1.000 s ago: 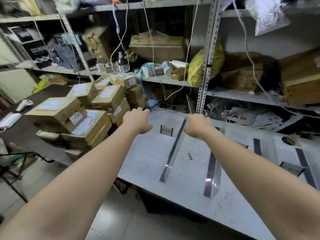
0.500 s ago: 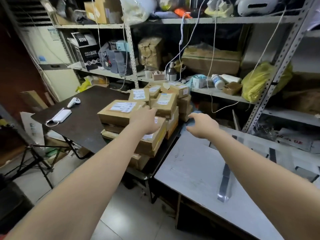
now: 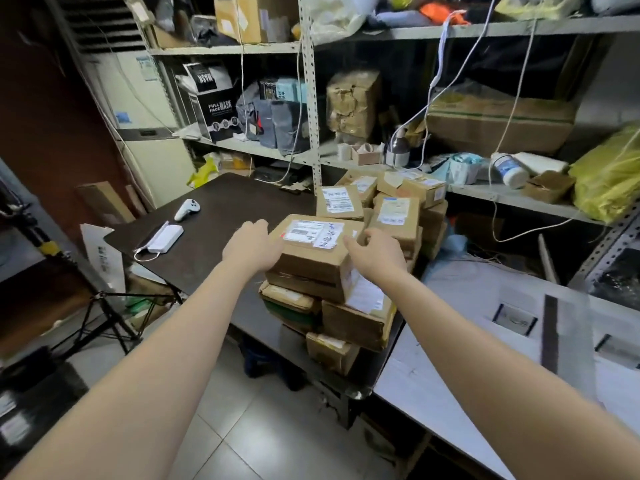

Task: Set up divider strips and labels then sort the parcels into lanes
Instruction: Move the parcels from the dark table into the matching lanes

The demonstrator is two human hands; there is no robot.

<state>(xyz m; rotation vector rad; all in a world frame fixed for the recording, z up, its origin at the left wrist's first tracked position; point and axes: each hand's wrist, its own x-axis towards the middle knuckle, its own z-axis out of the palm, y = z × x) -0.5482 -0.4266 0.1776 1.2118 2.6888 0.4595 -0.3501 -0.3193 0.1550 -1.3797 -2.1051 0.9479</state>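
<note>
1. Top parcel (image 3: 311, 261) is sitting between both hands. The left grip (image 3: 251, 247) is lying with fairly straight fingers against its left end. The right grip (image 3: 375, 252) is curling round its right end, thumb resting on the top face.
2. Its long axis is running left to right across the view, with the labelled face pointing up.
3. It is showing as a brown cardboard box, and its white shipping label (image 3: 313, 233) is carrying barcodes and handwritten characters.
4. It is resting on the stack of parcels (image 3: 349, 320), which is crowding the near right corner of the dark worktop (image 3: 225, 216). More labelled parcels (image 3: 398, 209) are standing just behind.
5. A white controller (image 3: 187, 209) and a flat white device (image 3: 164, 237) with a thin cable are lying on the same worktop, well apart from the stack.
6. To the right, the pale worktop (image 3: 450, 341) is carrying a dark divider strip (image 3: 550, 334) and a clear label holder (image 3: 514, 318).
7. Behind, the shelf rack (image 3: 311, 98) is holding cardboard boxes, a yellow bag (image 3: 609, 174) and a white bottle (image 3: 509, 169) lying on its side.
</note>
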